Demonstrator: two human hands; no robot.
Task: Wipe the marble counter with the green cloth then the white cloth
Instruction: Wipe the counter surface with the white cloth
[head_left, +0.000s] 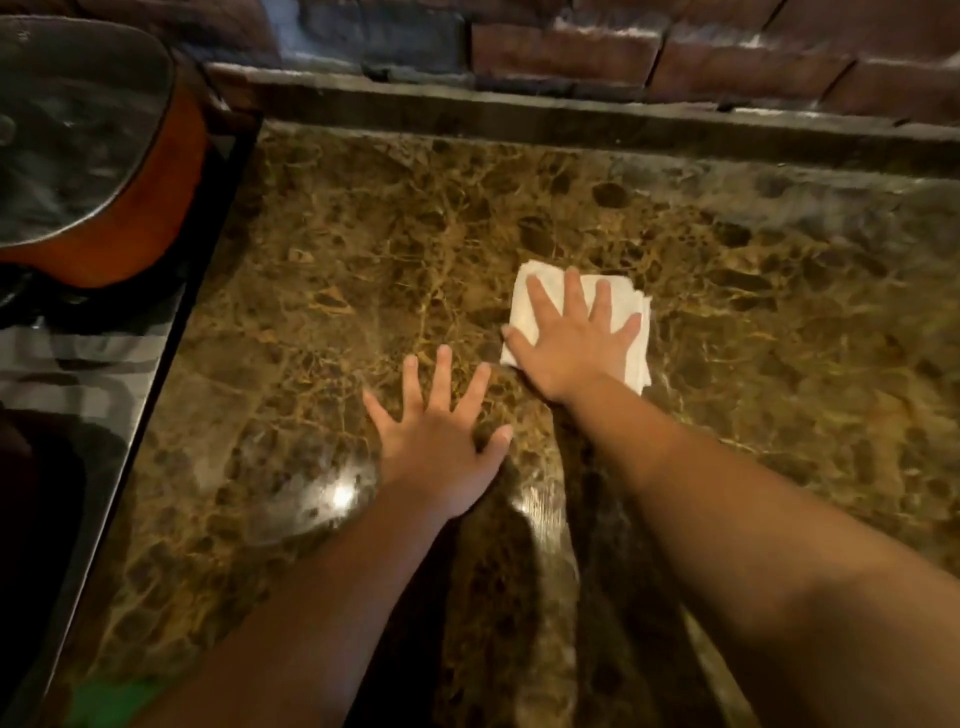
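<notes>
A folded white cloth (631, 332) lies flat on the brown marble counter (363, 249), right of centre. My right hand (569, 338) presses down on it, palm flat and fingers spread, covering most of the cloth. My left hand (439, 441) rests flat on the bare marble just to the left and nearer to me, fingers apart, holding nothing. A corner of the green cloth (111, 701) shows at the bottom left, partly hidden under my left forearm.
A black glass stovetop (78, 395) borders the counter on the left, with an orange pot (156, 208) under a glass lid (67, 130). A raised marble ledge (571, 117) and brick wall (675, 52) close off the back.
</notes>
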